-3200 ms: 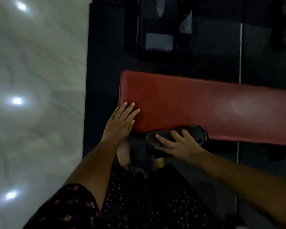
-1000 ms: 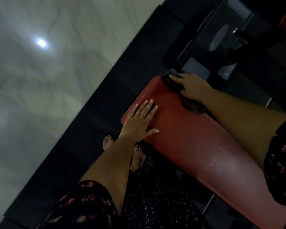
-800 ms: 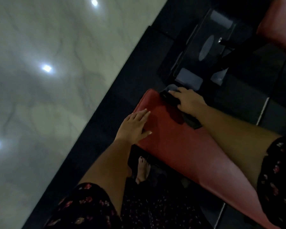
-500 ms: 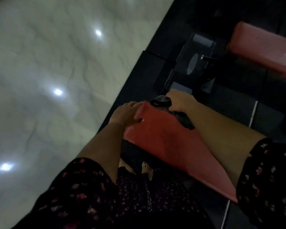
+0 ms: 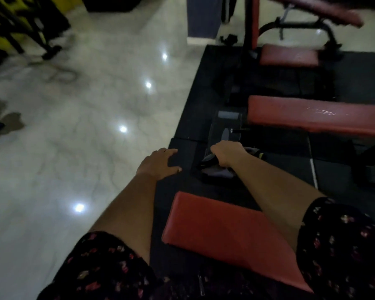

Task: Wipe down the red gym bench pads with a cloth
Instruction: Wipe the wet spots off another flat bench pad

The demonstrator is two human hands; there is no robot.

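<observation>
The nearest red bench pad (image 5: 221, 230) lies at lower centre, its right end hidden behind a floral sleeve (image 5: 342, 245). Just beyond its far end, the dark cloth (image 5: 214, 173) hangs bunched from the right hand (image 5: 227, 153), whose fingers curl tightly round it. The left hand (image 5: 160, 162) is relaxed, palm down, over the black mat (image 5: 204, 94); whether it touches anything I cannot tell. Another red pad (image 5: 312, 118) sits at right, dim and blurred.
</observation>
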